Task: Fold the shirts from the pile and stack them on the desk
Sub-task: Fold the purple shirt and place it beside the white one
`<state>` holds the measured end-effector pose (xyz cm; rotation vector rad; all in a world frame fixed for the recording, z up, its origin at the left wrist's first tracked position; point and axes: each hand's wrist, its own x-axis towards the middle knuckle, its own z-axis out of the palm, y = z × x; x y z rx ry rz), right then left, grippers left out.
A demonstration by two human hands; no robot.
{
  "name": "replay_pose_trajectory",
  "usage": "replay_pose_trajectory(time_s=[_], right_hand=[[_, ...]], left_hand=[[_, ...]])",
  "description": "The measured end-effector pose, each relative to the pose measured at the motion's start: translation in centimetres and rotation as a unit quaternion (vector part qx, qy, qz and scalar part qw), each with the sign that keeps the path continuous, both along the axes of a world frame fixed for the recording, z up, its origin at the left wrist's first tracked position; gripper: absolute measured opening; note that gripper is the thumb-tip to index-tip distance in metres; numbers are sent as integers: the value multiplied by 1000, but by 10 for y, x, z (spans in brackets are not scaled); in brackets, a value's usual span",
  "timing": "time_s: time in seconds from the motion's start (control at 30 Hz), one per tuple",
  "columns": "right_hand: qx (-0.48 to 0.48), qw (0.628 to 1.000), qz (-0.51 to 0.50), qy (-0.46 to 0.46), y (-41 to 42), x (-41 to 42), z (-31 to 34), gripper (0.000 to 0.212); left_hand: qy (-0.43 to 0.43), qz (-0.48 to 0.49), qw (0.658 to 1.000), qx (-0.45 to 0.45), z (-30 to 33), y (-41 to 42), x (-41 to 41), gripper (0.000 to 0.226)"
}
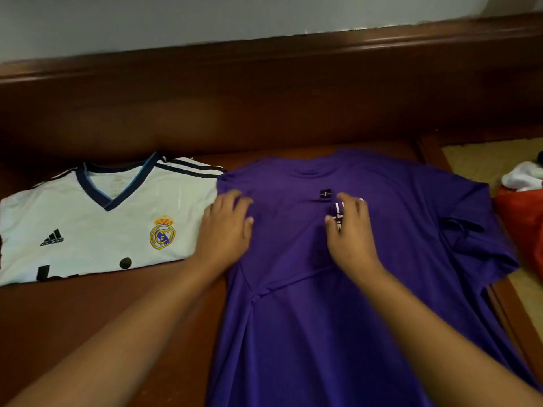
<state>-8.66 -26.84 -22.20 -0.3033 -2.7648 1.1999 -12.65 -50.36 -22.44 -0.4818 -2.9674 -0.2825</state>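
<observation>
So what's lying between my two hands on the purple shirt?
In the head view, only purple shirt fabric with a small dark tag lies between the left hand and right hand.

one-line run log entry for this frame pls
phase: folding purple shirt | left hand: flat on its left side | right hand: resting near collar label | white jersey: folded, on desk

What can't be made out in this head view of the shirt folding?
- Purple cotton t-shirt: hem cut off by the bottom edge.
- Its white print: mostly hidden under the right hand.
- Folded white football jersey: back hidden underneath.
- Red and white clothes pile: cut off by the right edge.
</observation>
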Motion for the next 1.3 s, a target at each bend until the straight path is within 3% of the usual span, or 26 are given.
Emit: replay_pose_trajectory(time_s=[0.07,0.17,0.3,0.77,0.97,1.1,1.3], right_hand=[[111,993,48,-16,-1,24,-11,53],[255,955,98,-114,5,31,-26,70],[321,930,113,-140,9,19,-33,76],[308,932,113,-155,8,5,-25,79],[247,961,119,-36,-21,50,-4,53],[240,947,201,66,-61,70,-2,43],[289,917,261,88,-76,60,-16,20]], left_hand=[[-37,-2,998,-43,-15,4,20,53],[-78,39,994,-70,-25,5,26,65],[-122,62,988,-68,-29,11,15,75],[-118,69,989,-62,-24,7,1,72],[-113,138,981,78,-6,0,103,71],[-88,175,978,73,-7,1,191,53],[-77,247,963,71,-8,6,275,34]])
